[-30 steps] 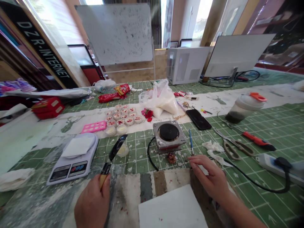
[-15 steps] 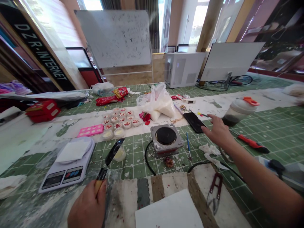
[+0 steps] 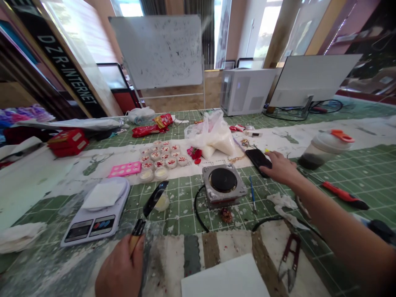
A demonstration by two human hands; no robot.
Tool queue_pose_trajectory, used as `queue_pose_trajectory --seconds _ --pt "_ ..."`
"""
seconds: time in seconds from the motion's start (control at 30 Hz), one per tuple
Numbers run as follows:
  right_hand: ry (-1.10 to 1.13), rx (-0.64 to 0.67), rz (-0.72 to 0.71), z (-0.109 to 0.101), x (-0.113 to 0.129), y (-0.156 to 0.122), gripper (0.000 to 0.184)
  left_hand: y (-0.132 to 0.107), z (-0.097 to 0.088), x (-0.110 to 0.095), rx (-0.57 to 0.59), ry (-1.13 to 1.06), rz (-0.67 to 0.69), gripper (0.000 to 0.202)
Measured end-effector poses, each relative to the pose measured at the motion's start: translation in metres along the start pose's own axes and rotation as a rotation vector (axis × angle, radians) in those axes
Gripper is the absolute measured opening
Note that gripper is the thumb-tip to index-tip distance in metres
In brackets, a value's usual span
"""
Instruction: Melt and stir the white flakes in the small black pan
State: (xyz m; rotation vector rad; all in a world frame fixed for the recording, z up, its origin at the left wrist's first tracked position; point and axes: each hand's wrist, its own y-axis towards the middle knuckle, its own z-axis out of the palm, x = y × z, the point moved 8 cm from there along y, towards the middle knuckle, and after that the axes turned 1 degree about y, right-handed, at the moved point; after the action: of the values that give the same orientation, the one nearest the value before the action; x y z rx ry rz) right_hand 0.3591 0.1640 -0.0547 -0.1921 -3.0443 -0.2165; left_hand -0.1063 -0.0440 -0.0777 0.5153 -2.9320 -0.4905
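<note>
My left hand is closed around the wooden handle of a black spoon, its shiny bowl tilted up and away. Behind the bowl, partly covered by it, stands a small cup of pale contents. My right hand reaches to the right edge of a black phone lying flat, thumb and fingers apart. Whether the fingertips press on the phone cannot be made out. Between my hands sits a small hot plate with a black round top, a thin blue brush on its right.
At left are a kitchen scale, a pink mold and several small cups with red bits. A plastic bag of white material stands behind. Rightward lie a shaker bottle, a red-handled tool and thread snips.
My right hand has come closer to the phone, its fingers now over the right edge. My left hand still holds the spoon. The whole view has shifted slightly.
</note>
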Motion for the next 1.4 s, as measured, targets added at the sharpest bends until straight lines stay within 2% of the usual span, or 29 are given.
queue_pose_trajectory --seconds 0.1,0.2,0.37,0.57,0.73,0.83,0.9,0.97,1.0,1.07,1.13,1.2,1.27,1.33,1.4 --pt "-0.043 -0.022 -0.099 -0.005 -0.002 -0.038 0.054 -0.001 0.002 -0.001 -0.003 -0.009 0.010 0.038" --pt "-0.045 -0.037 -0.138 -0.006 -0.008 -0.076 0.046 -0.001 0.001 -0.003 -0.019 -0.007 0.033 0.038" --pt "-0.100 0.007 -0.156 0.005 -0.018 -0.111 0.036 -0.003 -0.003 -0.006 -0.041 0.006 0.046 0.037" --pt "-0.091 0.053 -0.219 0.024 -0.024 -0.121 0.027 0.000 -0.008 -0.009 -0.041 -0.026 0.025 0.038" --pt "-0.029 0.028 -0.205 0.026 -0.026 -0.120 0.019 0.002 -0.012 -0.007 0.005 -0.101 -0.047 0.037" --pt "0.014 0.031 -0.202 0.026 -0.028 -0.117 0.019 0.001 -0.014 0.001 0.016 -0.288 -0.171 0.034" --pt "0.032 0.037 -0.210 0.026 -0.030 -0.114 0.020 0.001 -0.014 0.007 0.035 -0.527 -0.272 0.032" --pt "0.048 0.050 -0.207 0.026 -0.033 -0.112 0.020 0.000 -0.008 0.007 0.137 -0.887 -0.360 0.033" --pt "0.055 0.064 -0.205 0.027 -0.033 -0.111 0.020 0.000 -0.004 0.004 0.229 -1.100 -0.399 0.034" --pt "0.046 0.107 -0.195 0.032 -0.033 -0.110 0.021 -0.005 0.003 -0.011 0.461 -1.512 -0.462 0.034" --pt "0.012 0.146 -0.179 0.037 -0.033 -0.107 0.023 -0.011 0.002 -0.027 0.699 -1.803 -0.494 0.031" --pt "-0.013 0.162 -0.164 0.040 -0.033 -0.103 0.023 -0.021 -0.003 -0.041 0.910 -1.973 -0.505 0.027" --pt "0.014 0.153 -0.159 0.036 -0.035 -0.097 0.020 -0.032 -0.011 -0.052 1.068 -2.094 -0.505 0.023" --pt "0.072 0.097 -0.152 0.022 -0.039 -0.092 0.015 -0.043 -0.020 -0.061 1.154 -2.224 -0.492 0.019" --pt "0.160 0.003 -0.130 -0.002 -0.041 -0.093 0.010 -0.054 -0.030 -0.072 1.207 -2.375 -0.490 0.017"
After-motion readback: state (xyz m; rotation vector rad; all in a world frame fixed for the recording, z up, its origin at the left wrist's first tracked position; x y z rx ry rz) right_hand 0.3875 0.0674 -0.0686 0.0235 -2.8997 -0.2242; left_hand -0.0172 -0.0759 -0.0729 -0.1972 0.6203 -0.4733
